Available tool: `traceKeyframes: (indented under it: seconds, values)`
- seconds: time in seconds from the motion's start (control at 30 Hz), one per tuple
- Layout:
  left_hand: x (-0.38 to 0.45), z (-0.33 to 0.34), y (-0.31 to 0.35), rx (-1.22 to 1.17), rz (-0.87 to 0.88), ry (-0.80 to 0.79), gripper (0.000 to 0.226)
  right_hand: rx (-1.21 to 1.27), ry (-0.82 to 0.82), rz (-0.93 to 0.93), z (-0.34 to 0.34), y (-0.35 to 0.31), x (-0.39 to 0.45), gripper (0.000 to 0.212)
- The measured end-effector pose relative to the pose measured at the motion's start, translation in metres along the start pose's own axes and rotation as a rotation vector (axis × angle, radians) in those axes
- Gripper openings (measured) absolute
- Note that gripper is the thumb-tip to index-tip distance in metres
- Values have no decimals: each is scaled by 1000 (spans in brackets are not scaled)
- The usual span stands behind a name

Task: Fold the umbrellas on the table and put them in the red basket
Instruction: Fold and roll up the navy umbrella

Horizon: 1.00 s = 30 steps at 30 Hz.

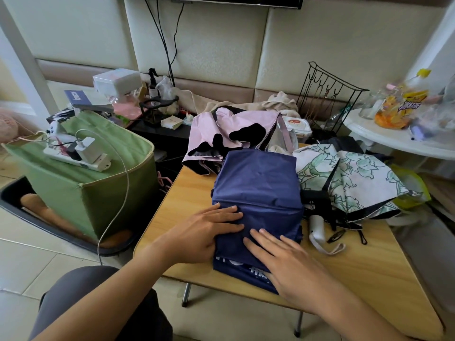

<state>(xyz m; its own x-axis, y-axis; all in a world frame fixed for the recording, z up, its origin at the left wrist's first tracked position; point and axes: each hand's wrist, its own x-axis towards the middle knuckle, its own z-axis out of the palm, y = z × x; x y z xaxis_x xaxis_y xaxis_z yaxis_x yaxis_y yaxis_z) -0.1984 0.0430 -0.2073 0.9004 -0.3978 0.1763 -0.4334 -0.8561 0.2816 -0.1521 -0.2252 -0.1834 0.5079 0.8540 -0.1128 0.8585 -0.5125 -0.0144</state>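
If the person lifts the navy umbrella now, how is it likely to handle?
The navy umbrella is loose, creased fabric, so it would probably sag and spread open rather than keep its shape. The left hand and right hand press it flat with straight fingers, suggesting it springs back. Its smooth cloth may slip on the wooden table.

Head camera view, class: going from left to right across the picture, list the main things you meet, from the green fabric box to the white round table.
Green fabric box → left hand → navy umbrella → floral umbrella → white round table.
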Motion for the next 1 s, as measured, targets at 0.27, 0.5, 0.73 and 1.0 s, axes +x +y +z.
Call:
traceKeyframes:
  seconds: [0.27, 0.5, 0.73, 1.0]
  values:
    - [-2, -10, 13, -322, -164, 109, 67, 111, -212, 54, 0, -14, -9, 91]
    - [-4, 27, 24, 181, -46, 32, 65, 184, -274, 72, 1, -16, -6, 89]
    - [-4, 35, 23, 229, -56, -52, 67, 152, 470, 35, -20, -14, 22, 32]
    - [-5, 31, 26, 154, -60, -35, 68, 97, 890, 117, -44, 15, 88, 28]
